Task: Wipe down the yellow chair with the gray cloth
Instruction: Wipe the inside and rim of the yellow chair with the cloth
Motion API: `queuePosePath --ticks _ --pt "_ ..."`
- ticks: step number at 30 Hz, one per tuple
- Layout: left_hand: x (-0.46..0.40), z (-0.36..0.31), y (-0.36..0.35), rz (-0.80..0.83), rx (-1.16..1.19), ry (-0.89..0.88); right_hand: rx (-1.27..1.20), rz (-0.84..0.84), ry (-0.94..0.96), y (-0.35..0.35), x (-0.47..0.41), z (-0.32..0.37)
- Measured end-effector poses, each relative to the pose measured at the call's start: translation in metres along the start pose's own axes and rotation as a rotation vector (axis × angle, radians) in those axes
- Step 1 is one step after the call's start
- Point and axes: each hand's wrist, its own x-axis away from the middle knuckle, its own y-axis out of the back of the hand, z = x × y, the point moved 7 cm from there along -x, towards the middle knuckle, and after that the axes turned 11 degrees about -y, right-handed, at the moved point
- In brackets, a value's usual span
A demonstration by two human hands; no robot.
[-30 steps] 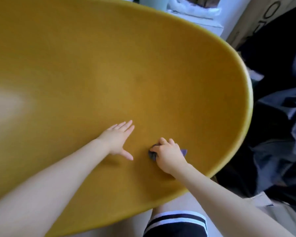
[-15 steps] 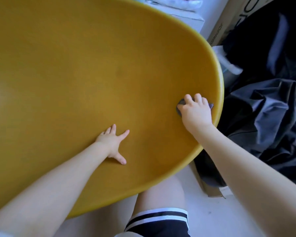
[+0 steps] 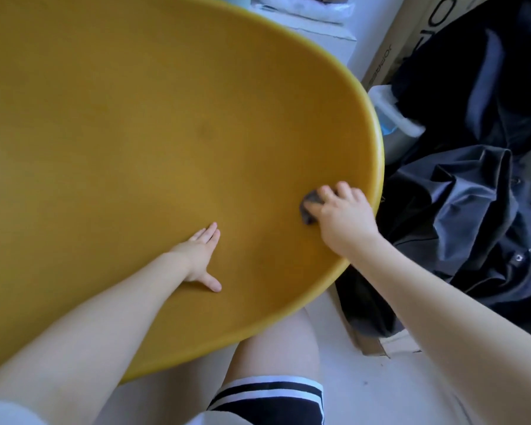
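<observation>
Head view, only cam. Yellow chair (image 3: pixel 166 142) filled most of the frame, its broad curved shell tilted toward the person, rim running down the right side & along the near edge.

Right hand (image 3: pixel 342 214) was curled down over the gray cloth (image 3: pixel 309 207), pressing it onto the shell just inside the right rim; only a dark wad showed past the fingers (image 3: pixel 344 190) on the left side, rest hidden under the palm. Left hand (image 3: pixel 201 256) lay flat & spread on the shell nr the middle-near part, thumb out, holding nothing, prob. bracing the chair.

Change: 1 s earlier the cloth hand was low nr the centre, close beside the left hand; half a sec ago it had swung out to the right rim. Now it sat at abt the same rim spot, cloth bunched slightly more to the left. Left hand barely shifted throughout.

Meaning, as a judgement: stroke from centre to rim looked finished, so the near-right patch is likely covered. Far & left parts of the shell prob. still need passes.

Dark clothing (image 3: pixel 472 210) was heaped right of the chair, cardboard box (image 3: pixel 390 53) beyond.
</observation>
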Motion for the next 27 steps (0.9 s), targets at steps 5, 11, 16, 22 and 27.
queuePosePath --ticks 5,11,16,22,27 --pt "-0.004 0.004 -0.003 -0.051 0.073 -0.029 -0.112 0.016 -0.118 -0.021 -0.007 0.043" --pt "0.005 0.029 0.012 -0.273 0.491 -0.149 -0.927 0.472 -0.037 -0.049 0.009 0.134" --pt "0.044 0.054 0.062 -0.604 1.268 -0.09 -1.655 0.714 -0.42 -0.015 -0.016 0.145" --pt "0.085 0.08 0.11 -0.536 1.426 0.005 -1.912 0.877 -0.438 0.047 -0.052 0.185" --pt "0.139 0.119 0.152 -0.606 1.377 0.13 -1.862 1.099 -0.407 0.083 -0.077 0.207"
